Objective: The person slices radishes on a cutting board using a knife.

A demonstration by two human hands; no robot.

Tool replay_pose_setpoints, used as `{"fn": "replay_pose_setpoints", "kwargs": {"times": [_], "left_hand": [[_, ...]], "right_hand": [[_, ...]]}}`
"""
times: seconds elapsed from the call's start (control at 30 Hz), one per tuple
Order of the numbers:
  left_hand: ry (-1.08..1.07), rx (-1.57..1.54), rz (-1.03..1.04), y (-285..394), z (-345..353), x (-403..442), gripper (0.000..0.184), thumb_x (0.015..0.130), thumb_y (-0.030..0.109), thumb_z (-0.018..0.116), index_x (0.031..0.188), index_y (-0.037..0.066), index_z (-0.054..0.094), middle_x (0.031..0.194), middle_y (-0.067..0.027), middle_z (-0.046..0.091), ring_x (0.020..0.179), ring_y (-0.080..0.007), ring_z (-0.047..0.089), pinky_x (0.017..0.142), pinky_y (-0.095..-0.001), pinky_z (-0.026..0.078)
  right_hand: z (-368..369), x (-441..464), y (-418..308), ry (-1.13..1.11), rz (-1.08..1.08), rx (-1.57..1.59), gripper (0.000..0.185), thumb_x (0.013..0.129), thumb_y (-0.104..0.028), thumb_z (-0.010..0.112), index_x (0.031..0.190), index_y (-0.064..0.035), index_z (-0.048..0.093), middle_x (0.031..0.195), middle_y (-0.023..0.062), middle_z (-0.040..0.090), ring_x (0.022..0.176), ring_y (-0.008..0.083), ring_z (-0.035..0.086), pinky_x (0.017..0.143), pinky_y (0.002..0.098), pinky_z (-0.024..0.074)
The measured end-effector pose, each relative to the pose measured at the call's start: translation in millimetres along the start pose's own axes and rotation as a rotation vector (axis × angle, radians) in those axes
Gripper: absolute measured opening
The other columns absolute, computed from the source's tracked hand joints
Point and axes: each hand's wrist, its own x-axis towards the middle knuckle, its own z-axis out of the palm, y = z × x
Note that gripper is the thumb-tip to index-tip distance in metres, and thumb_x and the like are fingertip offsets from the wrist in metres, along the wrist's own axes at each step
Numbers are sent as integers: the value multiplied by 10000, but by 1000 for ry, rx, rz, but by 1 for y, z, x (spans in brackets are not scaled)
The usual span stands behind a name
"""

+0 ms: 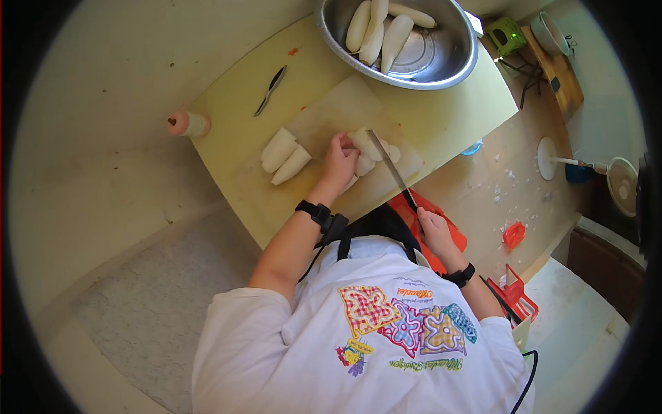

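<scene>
On a pale cutting board (pixel 321 114), my left hand (pixel 340 164) rests with bent fingers against pieces of white radish. My right hand (pixel 434 233) is wrapped round the dark handle of a long knife (pixel 392 168), whose blade lies over the cut radish. Round white slices (pixel 394 153) lie to the right of the blade. Left of my left hand are peeled radish pieces (pixel 281 153) side by side. Several whole white radishes (pixel 396 43) lie in a large metal basin (pixel 448 58) at the table's far right.
A peeler (pixel 270 90) lies on the yellow table (pixel 231 100), and a pink-capped bottle (pixel 188 123) stands by its left edge. On the floor are a red container (pixel 514 235), white scraps and a white fan (pixel 622 186). Red plastic items (pixel 441 221) are below the table's near edge.
</scene>
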Motion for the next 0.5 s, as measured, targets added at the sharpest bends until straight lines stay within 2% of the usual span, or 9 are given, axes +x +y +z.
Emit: {"fn": "replay_pose_setpoints", "kwargs": {"times": [0.07,0.1,0.17,0.2,0.27,0.3,0.37,0.5], "left_hand": [[-93,-243,34,-15,-5,5,476,917,34,549,1370,-6,408,1260,-155,553,1041,-199,643,882,-313,518],[-93,-243,33,-23,-9,5,476,917,34,549,1370,-6,408,1260,-155,553,1041,-199,643,882,-313,518],[31,-85,97,-25,-23,-4,441,876,40,621,1299,17,498,1196,-163,595,1022,-234,637,864,-333,521],[32,-85,95,-26,-35,-10,441,876,40,621,1299,17,498,1196,-163,595,1022,-234,637,864,-333,521],[-5,441,367,-18,-57,-27,437,832,92,681,1246,32,556,1174,-173,602,1041,-307,612,897,-390,502],[-4,442,363,-13,-61,-35,437,832,92,681,1246,32,556,1174,-173,602,1041,-307,612,897,-390,502],[-68,665,569,-4,-68,-48,428,797,170,723,1185,35,600,1149,-178,606,1056,-369,571,926,-433,477],[-124,733,548,2,-63,-59,426,798,228,747,1154,37,612,1138,-168,614,1036,-391,571,928,-449,465]], "right_hand": [[4,1,1,6,-76,-65,519,1043,-469,440,679,-103,490,550,-43,426,471,58,380,447,240,308],[5,1,1,5,-75,-64,519,1043,-469,440,679,-103,490,550,-43,426,471,58,380,447,240,308],[8,2,1,5,-84,-86,505,1045,-442,452,678,-97,485,566,-47,425,492,54,384,460,241,314],[9,3,1,3,-83,-86,505,1045,-442,452,678,-97,485,566,-47,425,492,54,384,460,241,314],[10,4,1,-22,-24,-84,537,1011,-466,511,688,-38,539,620,-7,493,588,90,451,541,276,374],[12,4,1,-25,-22,-84,537,1011,-466,511,688,-38,539,620,-7,493,588,90,451,541,276,374],[15,5,2,-25,-15,-81,535,1009,-461,519,686,-35,537,618,-4,494,590,90,454,541,279,376],[17,2,-4,-49,30,-77,533,1009,-456,522,682,-36,536,614,-5,486,588,91,446,538,281,372]]}}
